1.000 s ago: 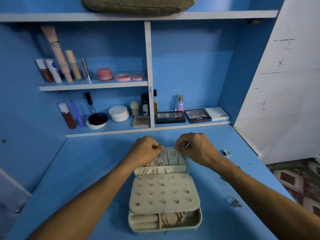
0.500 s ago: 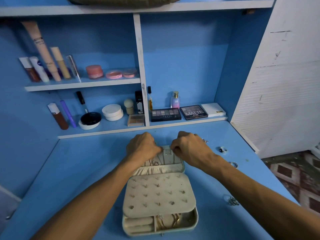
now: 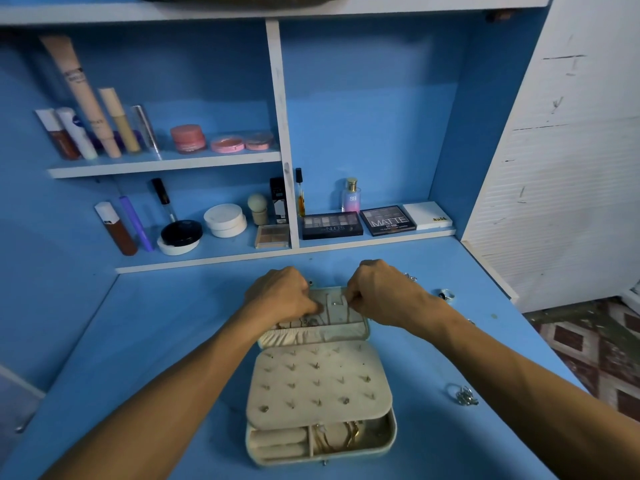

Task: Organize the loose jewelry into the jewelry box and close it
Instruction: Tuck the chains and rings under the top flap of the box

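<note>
Since a second ago, both hands have been lowered from the far rim of the lid [image 3: 362,330] onto its lining, and the thin silver glint then seen at the right hand [image 3: 381,292] is no longer visible. From this it is judged that a fine piece is being hung inside the lid, so the sorting is under way and the closing is not yet near. The left hand [image 3: 282,294] and the right are both curled tight, fingertips pressed together at the lid's small hooks. Whether anything is pinched in them cannot be told. The cream jewelry box [image 3: 390,439] lies open in the middle of the blue counter [image 3: 173,341], with its lid laid back on the far side. An earring panel [image 3: 318,375] dotted with studs is folded over the near tray, where ring rolls [image 3: 277,441] and gold bangles [image 3: 341,439] are seen. To the right of the box, loose pieces are left on the counter: a ring [image 3: 446,294], a silver cluster [image 3: 463,396], and another piece [image 3: 410,277] just behind the right hand. Eyeshadow palettes [image 3: 332,225] are ranged on the shelf beyond.
</note>
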The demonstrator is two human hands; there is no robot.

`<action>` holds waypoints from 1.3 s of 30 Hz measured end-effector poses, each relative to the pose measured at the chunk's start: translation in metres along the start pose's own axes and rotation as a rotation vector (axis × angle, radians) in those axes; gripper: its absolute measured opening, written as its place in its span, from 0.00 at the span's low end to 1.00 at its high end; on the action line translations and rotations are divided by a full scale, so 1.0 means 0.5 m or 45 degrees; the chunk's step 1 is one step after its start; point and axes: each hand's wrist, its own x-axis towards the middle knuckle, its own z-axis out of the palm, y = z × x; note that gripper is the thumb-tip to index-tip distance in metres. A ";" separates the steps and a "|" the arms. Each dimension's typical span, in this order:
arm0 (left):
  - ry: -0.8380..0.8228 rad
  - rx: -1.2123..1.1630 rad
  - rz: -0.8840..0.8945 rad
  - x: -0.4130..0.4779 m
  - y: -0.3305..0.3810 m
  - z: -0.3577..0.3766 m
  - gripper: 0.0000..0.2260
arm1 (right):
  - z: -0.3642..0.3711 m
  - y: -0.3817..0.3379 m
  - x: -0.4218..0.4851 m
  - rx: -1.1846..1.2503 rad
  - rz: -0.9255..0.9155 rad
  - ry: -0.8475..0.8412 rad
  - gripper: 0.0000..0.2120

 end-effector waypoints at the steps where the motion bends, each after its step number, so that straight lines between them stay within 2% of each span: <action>1: -0.008 0.018 0.032 -0.006 -0.002 0.001 0.13 | -0.001 -0.001 -0.001 0.026 0.020 -0.014 0.10; 8: 0.024 0.151 0.244 -0.043 -0.002 0.006 0.08 | -0.021 -0.014 -0.004 0.304 0.154 -0.150 0.09; 12: 0.017 0.209 0.324 -0.049 0.000 0.003 0.07 | -0.026 -0.020 -0.003 0.419 0.170 -0.106 0.11; 16: -0.021 0.160 0.360 -0.055 -0.003 -0.003 0.07 | -0.013 -0.019 -0.012 0.301 0.105 -0.042 0.08; 21: -0.046 0.070 0.408 -0.059 -0.008 -0.005 0.08 | -0.010 -0.022 -0.023 0.116 0.025 0.087 0.10; 26: -0.091 0.108 0.450 -0.066 -0.005 -0.003 0.11 | -0.012 -0.012 -0.038 -0.070 -0.040 0.019 0.11; 31: -0.183 0.030 0.497 -0.062 0.002 -0.007 0.12 | 0.000 -0.012 -0.038 -0.187 -0.096 0.112 0.09; 39: -0.191 -0.041 0.498 -0.064 -0.008 -0.007 0.08 | -0.004 -0.004 -0.045 -0.123 -0.103 0.043 0.09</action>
